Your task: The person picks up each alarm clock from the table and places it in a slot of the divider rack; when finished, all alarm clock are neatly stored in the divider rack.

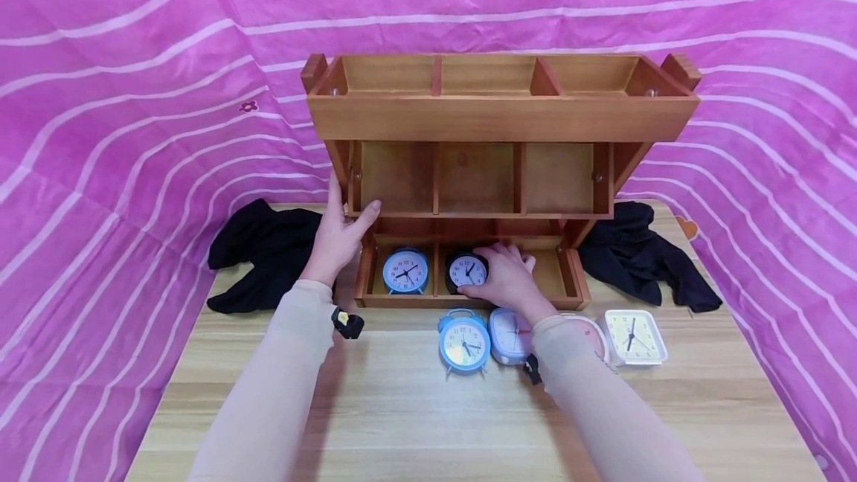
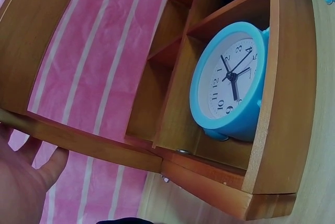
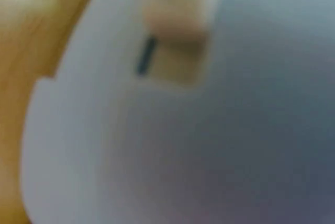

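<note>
A tiered wooden box [image 1: 502, 119] stands folded out at the back of the table, each tier split into three compartments. My left hand [image 1: 340, 236] grips its left side beside the middle tier, thumb in front; in the left wrist view its fingers reach a wooden side bar [image 2: 99, 145]. My right hand [image 1: 505, 280] holds a round black alarm clock [image 1: 467, 271] in the bottom tier's middle compartment. To its left, a round light-blue clock [image 1: 405, 272] sits upright in the left compartment. The right wrist view shows only a blurred, pale surface close up.
In front of the box on the table [image 1: 402, 407] lie a blue twin-bell clock [image 1: 464, 344], a pale-blue rounded clock [image 1: 509, 335], a clock partly hidden by my right sleeve [image 1: 596, 337] and a white square clock [image 1: 634, 336]. Black cloths [image 1: 268, 251] flank the box. Pink striped fabric hangs around.
</note>
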Demonstrator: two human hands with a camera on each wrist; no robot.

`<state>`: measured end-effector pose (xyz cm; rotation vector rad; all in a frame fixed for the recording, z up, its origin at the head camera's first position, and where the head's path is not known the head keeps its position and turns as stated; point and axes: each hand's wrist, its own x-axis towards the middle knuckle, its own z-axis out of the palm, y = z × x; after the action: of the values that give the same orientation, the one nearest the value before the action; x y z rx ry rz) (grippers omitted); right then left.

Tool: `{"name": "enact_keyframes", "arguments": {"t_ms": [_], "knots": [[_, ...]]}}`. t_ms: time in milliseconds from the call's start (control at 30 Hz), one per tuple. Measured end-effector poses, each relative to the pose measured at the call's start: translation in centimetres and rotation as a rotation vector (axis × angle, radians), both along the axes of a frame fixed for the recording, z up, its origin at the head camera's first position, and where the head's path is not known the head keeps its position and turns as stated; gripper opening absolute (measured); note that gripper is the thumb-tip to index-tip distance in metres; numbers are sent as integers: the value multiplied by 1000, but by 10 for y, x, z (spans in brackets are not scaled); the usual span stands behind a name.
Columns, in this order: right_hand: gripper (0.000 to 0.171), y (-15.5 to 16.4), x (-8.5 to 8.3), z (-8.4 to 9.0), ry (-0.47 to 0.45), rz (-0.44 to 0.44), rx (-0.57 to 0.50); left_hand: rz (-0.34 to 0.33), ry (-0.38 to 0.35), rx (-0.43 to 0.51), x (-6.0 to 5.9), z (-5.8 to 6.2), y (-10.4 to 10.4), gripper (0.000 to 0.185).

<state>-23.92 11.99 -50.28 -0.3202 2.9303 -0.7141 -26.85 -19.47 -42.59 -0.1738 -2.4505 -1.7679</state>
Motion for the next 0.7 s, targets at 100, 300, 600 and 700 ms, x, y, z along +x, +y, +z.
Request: {"name": "enact_keyframes", "arguments": {"t_ms": [100, 300, 600, 700], "knots": [[88, 3, 3, -1, 2, 7, -44, -5, 25, -6, -3, -4, -1, 99], [98, 12, 12, 1, 13, 58, -109, -11, 51, -34, -4, -4, -2, 100], [99, 16, 34, 10, 73, 206, -144, -23, 4, -40, 12, 22, 4, 98], [100, 14, 47, 16, 57, 214, -143, -30, 13, -38, 19, 31, 7, 98]]}}
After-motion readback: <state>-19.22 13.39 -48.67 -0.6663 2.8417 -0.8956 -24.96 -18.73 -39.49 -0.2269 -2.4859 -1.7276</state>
